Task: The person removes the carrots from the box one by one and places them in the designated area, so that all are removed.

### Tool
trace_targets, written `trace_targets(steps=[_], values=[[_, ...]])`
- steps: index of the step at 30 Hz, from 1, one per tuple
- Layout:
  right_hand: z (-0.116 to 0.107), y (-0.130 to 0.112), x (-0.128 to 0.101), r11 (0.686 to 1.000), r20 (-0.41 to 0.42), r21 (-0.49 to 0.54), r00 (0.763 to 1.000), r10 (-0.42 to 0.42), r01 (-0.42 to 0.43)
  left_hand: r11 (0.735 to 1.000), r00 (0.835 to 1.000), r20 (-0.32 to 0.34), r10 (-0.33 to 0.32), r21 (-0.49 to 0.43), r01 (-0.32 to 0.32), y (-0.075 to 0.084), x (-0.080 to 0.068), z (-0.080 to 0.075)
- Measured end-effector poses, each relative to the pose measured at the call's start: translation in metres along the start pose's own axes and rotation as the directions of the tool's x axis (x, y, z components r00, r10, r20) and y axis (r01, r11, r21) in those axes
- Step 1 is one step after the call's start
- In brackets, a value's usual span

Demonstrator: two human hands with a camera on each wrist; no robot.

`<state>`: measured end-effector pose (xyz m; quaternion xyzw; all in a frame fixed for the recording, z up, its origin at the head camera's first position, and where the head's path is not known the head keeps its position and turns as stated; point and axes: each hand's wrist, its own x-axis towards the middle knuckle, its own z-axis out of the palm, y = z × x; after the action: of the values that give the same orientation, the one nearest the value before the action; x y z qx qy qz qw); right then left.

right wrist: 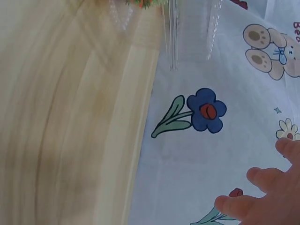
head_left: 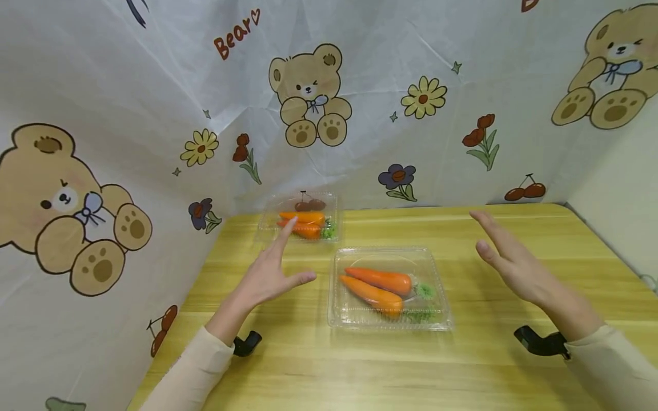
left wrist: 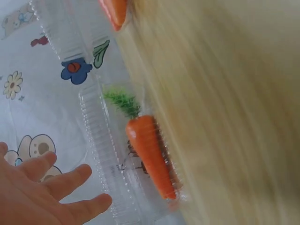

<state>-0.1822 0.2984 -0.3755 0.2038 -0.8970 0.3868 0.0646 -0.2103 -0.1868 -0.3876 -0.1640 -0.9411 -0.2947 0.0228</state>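
Note:
A shut clear plastic box with two orange carrots lies in the middle of the yellow wooden table. A second clear box with carrots stands at the back by the cloth wall. My left hand hovers open between the two boxes, fingers straight and pointing at the far box, holding nothing. My right hand hovers open to the right of the near box, palm facing left, holding nothing. In the left wrist view the fingers spread close beside the far box.
A white cloth printed with bears and flowers walls the table at the back and left. A plain wall stands at the right. Black wrist camera mounts show under both sleeves.

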Motion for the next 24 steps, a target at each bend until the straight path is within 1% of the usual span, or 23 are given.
trace_targets(steps=[5, 6, 9, 13, 14, 17, 19, 21, 24], values=[[0.008, -0.004, -0.007, 1.0, 0.005, 0.017, 1.0, 0.021, -0.022, 0.995, 0.999, 0.004, 0.042, -0.094, -0.041, -0.004, -0.002, 0.012], [0.01, -0.004, -0.008, 1.0, 0.005, 0.019, 1.0, 0.021, -0.021, 0.991, 0.999, 0.003, 0.052, -0.123, -0.051, -0.005, -0.003, 0.014], [0.017, -0.004, -0.012, 0.999, 0.008, 0.026, 1.0, 0.024, -0.024, 0.976, 0.998, 0.01, 0.054, -0.213, -0.051, -0.007, -0.006, 0.022], [0.025, -0.005, -0.017, 0.998, 0.01, 0.046, 0.999, 0.04, -0.04, 0.937, 0.997, 0.053, 0.051, -0.349, -0.029, -0.006, -0.013, 0.03], [0.026, -0.005, -0.019, 0.998, 0.011, 0.048, 0.999, 0.042, -0.043, 0.922, 0.996, 0.068, 0.054, -0.386, -0.024, -0.005, -0.015, 0.032], [0.03, -0.007, -0.024, 0.998, 0.009, 0.055, 0.999, 0.044, -0.044, 0.868, 0.99, 0.123, 0.07, -0.497, 0.001, -0.005, -0.02, 0.037], [0.033, -0.008, -0.027, 0.998, 0.003, 0.054, 0.999, 0.035, -0.035, 0.843, 0.984, 0.156, 0.08, -0.538, 0.017, -0.005, -0.024, 0.04], [0.037, -0.009, -0.03, 0.998, -0.005, 0.051, 1.0, 0.028, -0.028, 0.831, 0.979, 0.185, 0.084, -0.555, 0.034, -0.006, -0.028, 0.043], [0.043, -0.008, -0.034, 0.997, -0.014, 0.074, 1.0, 0.016, -0.015, 0.832, 0.976, 0.206, 0.073, -0.552, 0.054, -0.007, -0.032, 0.047]])
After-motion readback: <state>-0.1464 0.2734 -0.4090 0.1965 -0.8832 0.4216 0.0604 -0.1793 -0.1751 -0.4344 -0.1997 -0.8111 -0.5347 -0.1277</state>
